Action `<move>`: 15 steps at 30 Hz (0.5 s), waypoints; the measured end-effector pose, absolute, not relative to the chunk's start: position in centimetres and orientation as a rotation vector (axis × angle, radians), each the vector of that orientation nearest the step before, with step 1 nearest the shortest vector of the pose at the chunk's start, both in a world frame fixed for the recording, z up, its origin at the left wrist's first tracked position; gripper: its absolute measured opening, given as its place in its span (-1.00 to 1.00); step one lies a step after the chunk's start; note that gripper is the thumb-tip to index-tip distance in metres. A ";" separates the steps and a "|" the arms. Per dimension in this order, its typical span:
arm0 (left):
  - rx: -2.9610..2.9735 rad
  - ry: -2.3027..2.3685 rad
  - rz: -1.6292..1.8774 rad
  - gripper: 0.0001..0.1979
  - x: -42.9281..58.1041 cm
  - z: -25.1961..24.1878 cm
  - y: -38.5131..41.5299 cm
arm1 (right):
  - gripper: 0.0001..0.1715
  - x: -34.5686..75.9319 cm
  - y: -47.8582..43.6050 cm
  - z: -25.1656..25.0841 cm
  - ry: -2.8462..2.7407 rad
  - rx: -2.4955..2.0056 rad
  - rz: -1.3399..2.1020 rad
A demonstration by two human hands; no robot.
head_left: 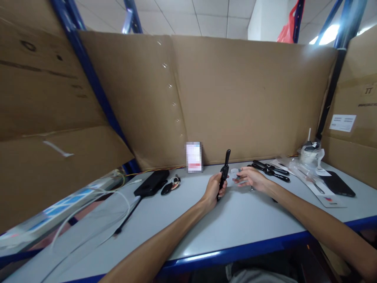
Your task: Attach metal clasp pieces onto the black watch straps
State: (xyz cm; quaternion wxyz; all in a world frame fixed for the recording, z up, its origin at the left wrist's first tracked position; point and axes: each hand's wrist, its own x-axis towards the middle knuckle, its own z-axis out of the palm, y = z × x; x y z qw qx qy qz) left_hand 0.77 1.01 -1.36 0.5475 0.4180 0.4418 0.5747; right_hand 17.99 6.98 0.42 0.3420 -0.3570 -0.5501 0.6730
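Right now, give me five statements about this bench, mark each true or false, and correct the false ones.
1. The left hand grips a black two-handled tool. True.
2. The red bag lies on the table. False: it is high up, above the top edge of the cardboard panel.
3. The key bunch lies beside the black boxy device. True.
4. The right hand holds the black phone. False: the phone lies on the table, well apart from that hand.
5. The left hand's tool lies flat. False: it is held roughly upright.
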 end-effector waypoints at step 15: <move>1.111 1.006 1.220 -0.57 1.1 -2.0 1.1 | -0.70 17.4 6.3 0.1 -1.616 -0.859 1.574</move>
